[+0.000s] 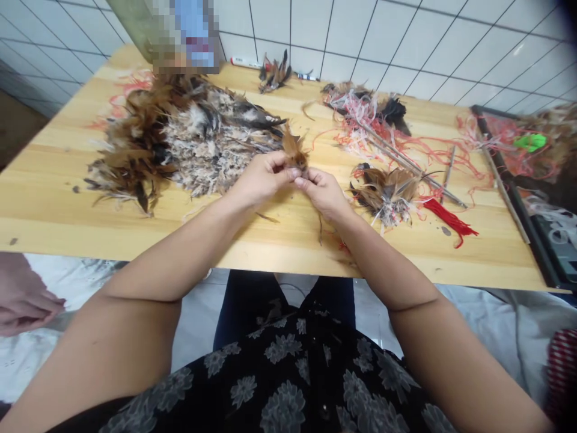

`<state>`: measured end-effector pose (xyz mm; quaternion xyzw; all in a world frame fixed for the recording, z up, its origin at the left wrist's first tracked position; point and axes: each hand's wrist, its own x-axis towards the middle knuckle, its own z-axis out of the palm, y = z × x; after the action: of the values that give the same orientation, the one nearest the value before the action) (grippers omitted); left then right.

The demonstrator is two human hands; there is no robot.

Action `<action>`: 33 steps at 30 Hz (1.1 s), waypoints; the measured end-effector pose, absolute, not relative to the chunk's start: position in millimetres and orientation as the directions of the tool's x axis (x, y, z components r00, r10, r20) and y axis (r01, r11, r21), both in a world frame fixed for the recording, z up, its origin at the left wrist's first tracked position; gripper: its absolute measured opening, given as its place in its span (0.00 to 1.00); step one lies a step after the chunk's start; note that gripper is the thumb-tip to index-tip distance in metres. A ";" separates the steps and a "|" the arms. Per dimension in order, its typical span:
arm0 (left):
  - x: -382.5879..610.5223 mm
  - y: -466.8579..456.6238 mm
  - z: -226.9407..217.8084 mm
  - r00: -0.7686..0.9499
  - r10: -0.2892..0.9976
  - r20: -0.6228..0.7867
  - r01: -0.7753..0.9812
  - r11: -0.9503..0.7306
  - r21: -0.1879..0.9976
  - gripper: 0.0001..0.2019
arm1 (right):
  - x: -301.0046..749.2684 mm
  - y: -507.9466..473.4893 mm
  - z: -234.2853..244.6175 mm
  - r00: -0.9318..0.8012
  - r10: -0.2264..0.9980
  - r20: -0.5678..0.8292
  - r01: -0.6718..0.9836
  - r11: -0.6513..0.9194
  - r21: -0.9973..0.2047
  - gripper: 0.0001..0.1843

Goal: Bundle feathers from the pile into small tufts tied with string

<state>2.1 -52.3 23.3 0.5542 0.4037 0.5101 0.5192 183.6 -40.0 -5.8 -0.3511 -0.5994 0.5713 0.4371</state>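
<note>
Near the middle of the table my left hand point(270, 174) and my right hand point(321, 189) meet, thumbs almost touching. Both pinch the lower end of a small bunch of brown feathers point(294, 147), whose tips fan upward. My fingers hide the quill ends. Just left of my left hand lies a large heap of brown, grey and black feathers point(211, 141). To the right of my right hand sits a smaller feather bunch point(387, 189), with red yarn point(451, 222) beside it.
Red and white string point(360, 123) tangles around thin sticks point(406, 159) at the back right. A dark-framed tray point(509, 186) stands on the right end. A marker point(246, 62) and another feather tuft point(274, 73) lie by the tiled wall. Another person's hand point(27, 297) shows at lower left.
</note>
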 end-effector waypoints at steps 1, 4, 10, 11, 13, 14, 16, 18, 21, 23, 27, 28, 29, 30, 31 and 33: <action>2.4 -52.6 24.6 0.169 0.976 0.141 -0.092 -0.127 0.988 0.13 | 183.4 -40.3 -6.3 -0.360 0.924 0.128 -0.075 0.109 -0.991 0.27; 1.8 -52.7 27.1 0.211 0.969 0.128 -0.089 -0.111 0.990 0.12 | 182.3 -41.7 -7.4 -0.334 0.932 0.142 -0.085 0.120 -0.989 0.22; 4.4 -54.3 26.3 0.219 0.968 0.121 -0.142 -0.091 0.986 0.19 | 180.9 -43.7 -10.2 -0.364 0.921 0.142 -0.147 0.094 -0.985 0.26; 5.4 -54.9 26.2 0.220 0.969 0.111 -0.147 -0.079 0.986 0.21 | 181.0 -43.9 -10.2 -0.368 0.919 0.146 -0.146 0.098 -0.984 0.27; 5.8 -55.4 26.7 0.229 0.968 0.099 -0.144 -0.067 0.987 0.25 | 181.7 -44.2 -8.9 -0.365 0.919 0.152 -0.125 0.113 -0.986 0.27; 4.5 -55.0 27.4 0.233 0.966 0.107 -0.130 -0.079 0.988 0.27 | 182.2 -44.3 -7.8 -0.356 0.920 0.161 -0.105 0.132 -0.986 0.27; -2.5 -52.6 30.0 0.212 0.963 0.166 -0.068 -0.155 0.986 0.30 | 183.6 -44.2 -5.3 -0.329 0.924 0.197 -0.060 0.187 -0.980 0.26; -15.2 -48.8 34.5 0.143 0.955 0.259 0.046 -0.268 0.962 0.29 | 185.5 -43.5 -3.4 -0.297 0.926 0.235 -0.025 0.238 -0.971 0.25; -39.3 -44.8 45.9 -0.023 0.918 0.396 0.263 -0.377 0.888 0.21 | 188.6 -42.6 -2.3 -0.243 0.940 0.240 0.013 0.250 -0.968 0.23; -52.9 -45.6 56.1 -0.082 0.883 0.462 0.422 -0.389 0.818 0.14 | 190.0 -43.0 -1.2 -0.219 0.953 0.211 0.025 0.222 -0.975 0.21; -63.8 -53.4 73.6 0.011 0.921 0.389 0.714 -0.279 0.642 0.02 | 189.8 -45.7 5.4 -0.194 0.968 0.158 0.042 0.169 -0.985 0.22; -63.5 -54.9 75.6 0.057 0.941 0.333 0.749 -0.260 0.609 0.03 | 189.3 -46.4 7.5 -0.182 0.972 0.151 0.049 0.163 -0.985 0.24; -62.7 -55.7 76.2 0.101 0.955 0.279 0.769 -0.253 0.587 0.04 | 188.8 -46.9 9.2 -0.169 0.975 0.146 0.053 0.157 -0.986 0.25; -61.6 -55.6 75.4 0.141 0.962 0.236 0.779 -0.255 0.573 0.05 | 188.3 -47.2 10.6 -0.159 0.977 0.142 0.054 0.152 -0.987 0.26; -60.5 -54.7 73.4 0.173 0.964 0.201 0.784 -0.259 0.564 0.07 | 188.0 -47.3 11.3 -0.151 0.979 0.137 0.053 0.146 -0.988 0.26; -59.5 -50.9 66.7 0.192 0.969 0.155 0.803 -0.246 0.543 0.10 | 187.9 -46.8 11.0 -0.146 0.981 0.130 0.051 0.139 -0.989 0.28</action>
<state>-59.5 -50.9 66.7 0.7523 0.5888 0.2389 0.1739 187.9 -46.8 11.0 -0.4433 -0.5821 0.4840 0.4800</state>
